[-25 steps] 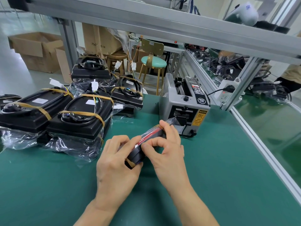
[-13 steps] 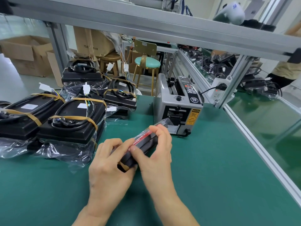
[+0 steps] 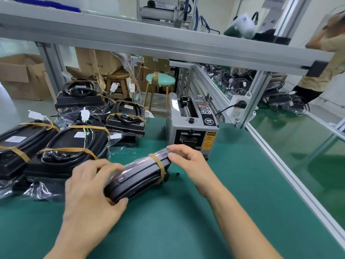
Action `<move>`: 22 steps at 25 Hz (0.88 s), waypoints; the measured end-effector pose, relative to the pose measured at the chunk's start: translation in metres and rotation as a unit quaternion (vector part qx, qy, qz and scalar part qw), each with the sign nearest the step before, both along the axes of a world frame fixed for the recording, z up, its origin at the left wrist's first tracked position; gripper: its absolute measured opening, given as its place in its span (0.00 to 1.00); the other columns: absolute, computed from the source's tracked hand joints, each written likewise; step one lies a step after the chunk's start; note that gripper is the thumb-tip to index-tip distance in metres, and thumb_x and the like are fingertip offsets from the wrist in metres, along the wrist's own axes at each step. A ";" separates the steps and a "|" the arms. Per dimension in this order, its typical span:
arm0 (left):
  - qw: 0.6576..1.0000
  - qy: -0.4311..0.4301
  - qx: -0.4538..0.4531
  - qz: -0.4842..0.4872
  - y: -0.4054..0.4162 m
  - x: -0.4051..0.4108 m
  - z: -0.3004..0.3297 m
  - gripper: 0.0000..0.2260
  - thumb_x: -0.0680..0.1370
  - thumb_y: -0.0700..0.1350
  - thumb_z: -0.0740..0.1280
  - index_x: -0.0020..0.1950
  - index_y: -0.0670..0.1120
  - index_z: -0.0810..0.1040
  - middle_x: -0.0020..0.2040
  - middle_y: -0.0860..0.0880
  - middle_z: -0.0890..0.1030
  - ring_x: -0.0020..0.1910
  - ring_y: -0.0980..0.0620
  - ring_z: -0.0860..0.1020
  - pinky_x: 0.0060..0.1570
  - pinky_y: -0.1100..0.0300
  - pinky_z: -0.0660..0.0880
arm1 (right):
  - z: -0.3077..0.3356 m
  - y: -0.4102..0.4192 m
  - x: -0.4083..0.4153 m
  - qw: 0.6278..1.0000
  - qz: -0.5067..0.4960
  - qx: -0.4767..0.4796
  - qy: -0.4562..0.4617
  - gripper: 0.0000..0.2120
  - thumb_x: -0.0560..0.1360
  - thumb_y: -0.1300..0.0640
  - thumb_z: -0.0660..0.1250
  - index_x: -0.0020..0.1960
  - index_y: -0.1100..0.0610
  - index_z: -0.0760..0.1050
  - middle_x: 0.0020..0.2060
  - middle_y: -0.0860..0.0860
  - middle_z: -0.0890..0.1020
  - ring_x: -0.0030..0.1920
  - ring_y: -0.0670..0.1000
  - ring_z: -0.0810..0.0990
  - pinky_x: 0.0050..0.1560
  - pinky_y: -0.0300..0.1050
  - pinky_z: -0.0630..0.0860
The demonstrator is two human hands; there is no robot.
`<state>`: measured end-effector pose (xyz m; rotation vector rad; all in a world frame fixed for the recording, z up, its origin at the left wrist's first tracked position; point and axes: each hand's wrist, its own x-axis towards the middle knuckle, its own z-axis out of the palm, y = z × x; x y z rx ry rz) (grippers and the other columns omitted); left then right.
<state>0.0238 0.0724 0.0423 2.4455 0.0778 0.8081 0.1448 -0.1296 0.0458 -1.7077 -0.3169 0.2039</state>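
Held thing: black oblong unit in clear plastic wrap [image 3: 138, 176], tilted with its far end raised, over the green table mat [image 3: 186, 230], in front of the grey tape dispenser [image 3: 192, 131]; a red line shows under the wrap
Band: brown tape band [image 3: 161, 165] runs round the far end of the unit; its underside is out of sight
Left hand: left hand [image 3: 89, 191] grips the near end, fingers over the top, thumb under the edge; it covers that end, so whether the unit touches the mat cannot be told
Right hand: right hand [image 3: 190, 161] is at the far top corner, fingers curled and blurred; one fingertip meets the wrap; whether it pinches anything cannot be told
Left of mat: black banded units [image 3: 74, 146] in clear bags, stacked, with coiled cables on top; the outermost are cut off by the frame edge
Dispenser: its label text is too small to read
Far right: person in a tan top [image 3: 324, 58], partly hidden behind the frame rail
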 end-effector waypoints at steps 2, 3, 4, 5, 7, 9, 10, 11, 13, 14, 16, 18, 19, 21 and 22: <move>0.989 0.000 0.149 0.011 -0.016 0.013 0.011 0.30 0.53 0.50 0.77 0.54 0.46 0.80 0.57 0.45 0.76 0.60 0.39 0.72 0.58 0.46 0.65 | -0.002 0.005 0.001 1.000 -0.023 0.017 -0.013 0.08 0.74 0.60 0.71 0.40 0.48 0.81 0.40 0.42 0.84 0.43 0.40 0.79 0.48 0.30 0.72; 0.980 0.020 0.198 -0.009 -0.027 0.021 0.016 0.33 0.53 0.50 0.79 0.57 0.45 0.79 0.59 0.44 0.76 0.60 0.38 0.73 0.58 0.45 0.66 | -0.002 0.006 0.000 0.999 -0.021 0.023 -0.020 0.08 0.73 0.60 0.71 0.38 0.49 0.81 0.38 0.43 0.83 0.41 0.41 0.79 0.48 0.31 0.73; 0.972 0.051 0.226 -0.035 -0.038 0.028 0.021 0.36 0.55 0.50 0.81 0.61 0.45 0.77 0.61 0.44 0.76 0.59 0.39 0.74 0.58 0.46 0.68 | -0.001 0.008 -0.001 0.999 -0.011 0.030 -0.023 0.08 0.73 0.61 0.72 0.38 0.50 0.81 0.37 0.45 0.83 0.40 0.42 0.78 0.48 0.32 0.74; 0.966 0.077 0.240 -0.052 -0.048 0.034 0.025 0.37 0.59 0.51 0.80 0.66 0.47 0.73 0.63 0.47 0.75 0.60 0.42 0.75 0.58 0.49 0.70 | 0.000 0.008 -0.003 0.999 -0.001 0.034 -0.025 0.07 0.73 0.62 0.71 0.38 0.52 0.81 0.37 0.46 0.83 0.40 0.42 0.78 0.47 0.32 0.75; 0.979 0.102 0.156 -0.088 -0.050 0.044 0.030 0.35 0.67 0.50 0.76 0.71 0.54 0.64 0.64 0.56 0.72 0.60 0.50 0.74 0.56 0.56 0.71 | 0.004 0.006 -0.002 0.999 0.003 0.037 -0.028 0.07 0.74 0.62 0.70 0.39 0.54 0.80 0.36 0.47 0.82 0.40 0.43 0.78 0.47 0.33 0.75; 0.985 0.100 0.072 -0.121 -0.042 0.045 0.029 0.36 0.66 0.47 0.76 0.69 0.58 0.64 0.58 0.62 0.74 0.55 0.54 0.75 0.50 0.59 0.71 | 0.010 0.004 0.002 0.999 -0.002 0.045 -0.016 0.07 0.74 0.62 0.69 0.38 0.55 0.80 0.37 0.47 0.82 0.40 0.43 0.78 0.46 0.32 0.75; 0.984 0.090 0.053 -0.142 -0.038 0.043 0.028 0.36 0.64 0.46 0.77 0.68 0.61 0.64 0.54 0.63 0.75 0.51 0.56 0.76 0.47 0.61 0.71 | 0.011 0.007 0.004 0.999 -0.003 0.046 0.004 0.07 0.74 0.61 0.69 0.38 0.55 0.80 0.37 0.47 0.82 0.40 0.43 0.78 0.45 0.32 0.74; 0.982 0.084 0.049 -0.164 -0.035 0.042 0.028 0.37 0.63 0.46 0.78 0.66 0.63 0.64 0.51 0.63 0.75 0.48 0.57 0.76 0.45 0.61 0.71 | 0.011 0.011 0.007 0.998 -0.005 0.043 0.036 0.06 0.73 0.61 0.69 0.37 0.55 0.79 0.36 0.47 0.82 0.39 0.43 0.78 0.44 0.34 0.73; 0.975 0.097 0.069 -0.186 -0.035 0.041 0.030 0.36 0.63 0.47 0.77 0.66 0.66 0.66 0.49 0.61 0.74 0.45 0.58 0.74 0.44 0.61 0.70 | 0.006 0.024 0.012 0.986 -0.016 0.035 0.161 0.03 0.71 0.60 0.68 0.39 0.55 0.77 0.37 0.50 0.78 0.41 0.49 0.73 0.43 0.41 0.67; 0.974 0.112 0.081 -0.182 -0.036 0.043 0.031 0.33 0.64 0.48 0.76 0.65 0.66 0.68 0.50 0.60 0.73 0.45 0.58 0.73 0.44 0.61 0.70 | 0.003 0.028 0.012 0.969 -0.011 0.041 0.242 0.02 0.71 0.60 0.67 0.39 0.54 0.76 0.38 0.51 0.76 0.41 0.51 0.70 0.44 0.44 0.65; 0.975 0.139 0.082 -0.152 -0.036 0.047 0.032 0.27 0.65 0.50 0.75 0.62 0.63 0.73 0.50 0.58 0.71 0.44 0.55 0.74 0.43 0.60 0.70 | -0.008 0.027 0.010 0.937 -0.006 0.101 0.334 0.04 0.72 0.58 0.67 0.38 0.52 0.75 0.37 0.49 0.75 0.38 0.48 0.69 0.42 0.45 0.63; 0.980 0.149 0.080 -0.109 -0.037 0.052 0.031 0.24 0.66 0.52 0.75 0.61 0.57 0.76 0.49 0.57 0.72 0.46 0.53 0.75 0.44 0.59 0.70 | -0.013 0.015 0.008 0.922 -0.082 0.183 0.332 0.04 0.72 0.57 0.69 0.38 0.52 0.77 0.38 0.47 0.79 0.40 0.46 0.73 0.43 0.44 0.64; 0.981 0.151 0.084 -0.090 -0.038 0.054 0.030 0.23 0.66 0.52 0.75 0.60 0.56 0.76 0.49 0.57 0.71 0.46 0.53 0.75 0.44 0.60 0.70 | -0.016 0.007 0.007 0.924 -0.159 0.200 0.284 0.04 0.73 0.57 0.70 0.39 0.52 0.78 0.39 0.46 0.81 0.42 0.45 0.76 0.43 0.41 0.66; 0.982 0.153 0.090 -0.063 -0.042 0.055 0.029 0.22 0.66 0.53 0.74 0.59 0.54 0.77 0.48 0.57 0.71 0.46 0.52 0.75 0.43 0.60 0.69 | -0.013 -0.005 0.008 0.923 -0.318 0.173 0.132 0.06 0.74 0.59 0.70 0.40 0.50 0.80 0.39 0.44 0.82 0.43 0.44 0.78 0.43 0.35 0.70; 0.983 0.153 0.088 -0.054 -0.044 0.055 0.029 0.20 0.66 0.53 0.74 0.57 0.54 0.77 0.48 0.57 0.71 0.45 0.52 0.75 0.41 0.60 0.69 | -0.010 -0.008 0.011 0.920 -0.354 0.150 0.076 0.08 0.74 0.59 0.70 0.39 0.49 0.81 0.37 0.43 0.82 0.42 0.44 0.78 0.44 0.34 0.71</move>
